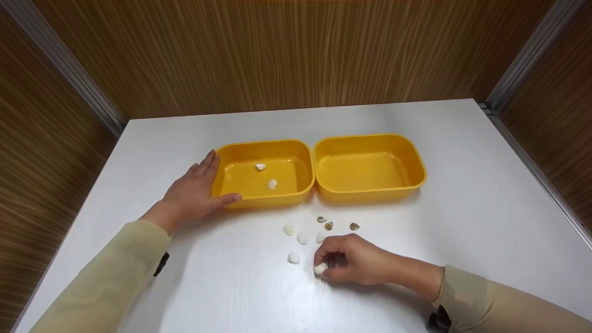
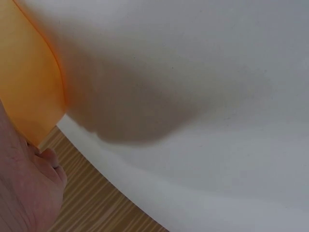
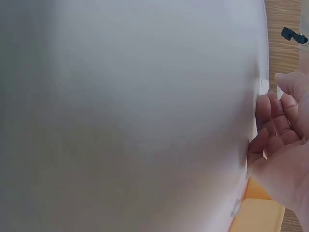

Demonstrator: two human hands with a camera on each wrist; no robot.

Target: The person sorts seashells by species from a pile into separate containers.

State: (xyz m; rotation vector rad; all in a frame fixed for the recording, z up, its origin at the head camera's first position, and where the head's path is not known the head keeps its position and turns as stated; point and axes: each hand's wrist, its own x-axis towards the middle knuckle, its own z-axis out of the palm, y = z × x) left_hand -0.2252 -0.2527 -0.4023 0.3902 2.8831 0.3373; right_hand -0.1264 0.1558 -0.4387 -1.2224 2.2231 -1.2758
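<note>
My left hand [image 1: 192, 189] rests against the left yellow tray [image 1: 263, 202], fingers along its left side and thumb over the front rim. Two white shells [image 1: 273, 184] lie inside that tray. Low over the table, my right hand [image 1: 358, 261] pinches a white shell [image 1: 320, 268] between thumb and forefinger. Several more white shells [image 1: 293, 257] are scattered to its left and just beyond it. Three small brown shells [image 1: 329, 225] lie between the right hand and the trays. In the right wrist view, the right hand [image 3: 282, 130] shows at the edge with its fingers curled.
Beside the left tray, its rim against it, stands a second yellow tray [image 1: 370, 196] with a bare bottom. Both stand on a white table [image 1: 222, 286]. Wood-grain panels [image 1: 296, 55] rise behind the table and at both sides.
</note>
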